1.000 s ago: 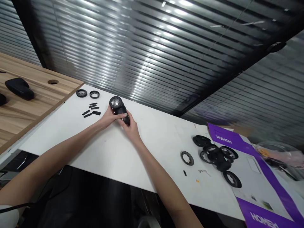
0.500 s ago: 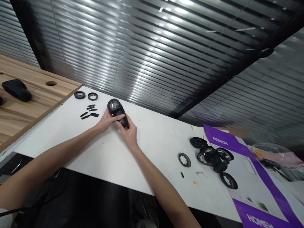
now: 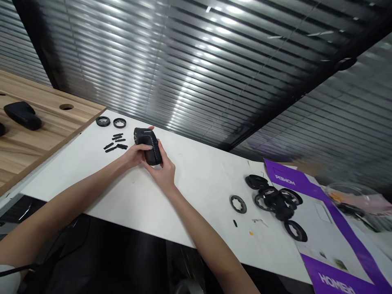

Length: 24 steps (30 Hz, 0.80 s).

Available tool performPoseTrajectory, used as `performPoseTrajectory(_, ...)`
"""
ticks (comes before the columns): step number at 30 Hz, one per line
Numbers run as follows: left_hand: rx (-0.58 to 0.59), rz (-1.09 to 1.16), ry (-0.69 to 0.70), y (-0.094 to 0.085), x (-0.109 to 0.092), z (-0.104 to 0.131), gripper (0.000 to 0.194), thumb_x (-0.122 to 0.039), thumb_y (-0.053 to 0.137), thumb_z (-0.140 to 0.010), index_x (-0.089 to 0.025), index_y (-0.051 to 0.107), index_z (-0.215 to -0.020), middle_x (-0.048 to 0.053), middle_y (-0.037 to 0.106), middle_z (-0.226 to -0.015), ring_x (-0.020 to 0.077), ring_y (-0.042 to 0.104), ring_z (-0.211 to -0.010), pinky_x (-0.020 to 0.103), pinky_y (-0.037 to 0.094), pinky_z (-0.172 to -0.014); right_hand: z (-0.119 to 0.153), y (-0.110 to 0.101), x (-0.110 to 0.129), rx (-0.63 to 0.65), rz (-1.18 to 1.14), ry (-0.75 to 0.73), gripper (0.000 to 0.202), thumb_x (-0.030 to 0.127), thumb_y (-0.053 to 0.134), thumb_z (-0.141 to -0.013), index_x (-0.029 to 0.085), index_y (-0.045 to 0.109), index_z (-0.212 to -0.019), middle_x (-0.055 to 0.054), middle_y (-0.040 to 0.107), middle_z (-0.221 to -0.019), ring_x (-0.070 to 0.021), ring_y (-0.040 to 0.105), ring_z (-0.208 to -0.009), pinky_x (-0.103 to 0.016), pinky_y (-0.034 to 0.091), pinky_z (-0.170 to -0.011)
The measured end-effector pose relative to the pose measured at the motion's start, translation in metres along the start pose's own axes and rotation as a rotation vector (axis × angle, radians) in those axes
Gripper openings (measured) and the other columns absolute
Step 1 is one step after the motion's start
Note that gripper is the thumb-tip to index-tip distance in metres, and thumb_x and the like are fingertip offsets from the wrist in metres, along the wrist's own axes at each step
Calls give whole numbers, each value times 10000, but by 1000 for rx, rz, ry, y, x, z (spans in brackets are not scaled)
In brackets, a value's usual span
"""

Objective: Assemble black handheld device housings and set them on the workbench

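A black fabric shaver (image 3: pixel 156 154) is held between both hands above the white table, its side toward me and its round head facing left. My left hand (image 3: pixel 134 156) grips it from the left, with the thumb across the body. My right hand (image 3: pixel 165 168) wraps the lower right side, fingers behind the body and thumb under its base. To the left of the hands lie several small black strips (image 3: pixel 117 139). Beyond the strips are two black rings, the left ring (image 3: pixel 103 121) and the right ring (image 3: pixel 119 123), with notched openings.
On the right lie a notched ring (image 3: pixel 238 204), a small black piece (image 3: pixel 235 223), an orange bit (image 3: pixel 251 233) and a pile of black parts (image 3: pixel 277 202) partly on a purple-and-white package (image 3: pixel 321 245). A wooden desk (image 3: pixel 45 108) adjoins at left; a slatted blind stands behind.
Both hands have turned the fabric shaver, so its mesh face no longer points toward me and its side now shows. The loose parts on the table have stayed put.
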<state>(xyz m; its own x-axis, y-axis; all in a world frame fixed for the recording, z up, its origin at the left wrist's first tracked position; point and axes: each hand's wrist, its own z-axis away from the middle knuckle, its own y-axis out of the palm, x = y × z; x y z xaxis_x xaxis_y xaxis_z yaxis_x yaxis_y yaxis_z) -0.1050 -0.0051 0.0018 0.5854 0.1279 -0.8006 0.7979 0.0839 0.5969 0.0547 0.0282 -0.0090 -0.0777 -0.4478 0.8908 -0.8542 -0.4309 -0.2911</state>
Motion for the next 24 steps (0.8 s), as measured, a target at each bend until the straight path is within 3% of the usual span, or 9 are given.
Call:
performPoseTrajectory(4,1,-15,13,6,0,1,796,-303,863,-690,-311,597,-1440,73,724,-1172,319,725,-1036,472,641,-870,0,1,3,-24,19,-39,836,503,846,-786,414,513,-1548,6,609,-1537,-324,660,-1282,-451,594,-1008)
performPoseTrajectory(8,-113,-73,109,13,5,-1,801,-361,904,-714,-324,576,-1444,46,703,-1138,263,696,-1042,393,619,-866,-5,-1,1,-51,78,27,824,530,838,-787,395,524,-1537,-33,757,-1252,-320,726,-1067,-433,598,-872)
performPoseTrajectory(12,-123,-125,148,14,11,-3,824,-369,922,-727,-341,557,-1465,36,694,-1139,241,671,-1086,363,585,-923,-9,-4,-2,-32,152,124,764,617,775,-820,333,564,-1497,-43,769,-1026,-288,711,-872,-432,579,-821)
performPoseTrajectory(16,-86,-115,112,9,12,-5,837,-375,913,-744,-365,541,-1494,42,693,-1165,256,665,-1129,386,581,-949,-10,-7,-4,-7,59,96,689,618,714,-873,300,578,-1470,-44,755,-1035,-247,682,-820,-404,574,-819)
performPoseTrajectory(20,-54,-124,106,5,11,-5,852,-325,925,-727,-366,550,-1491,51,700,-1208,273,657,-1173,409,568,-995,-9,-8,-2,39,42,54,710,589,693,-896,265,526,-1505,-68,756,-1133,-252,691,-894,-412,575,-888)
performPoseTrajectory(24,-50,-111,103,7,11,-3,689,-307,924,-723,-307,640,-1350,50,692,-1198,262,647,-1163,388,561,-979,-7,-8,1,14,78,33,644,590,683,-893,268,560,-1437,-69,751,-1137,-269,696,-939,-404,557,-879)
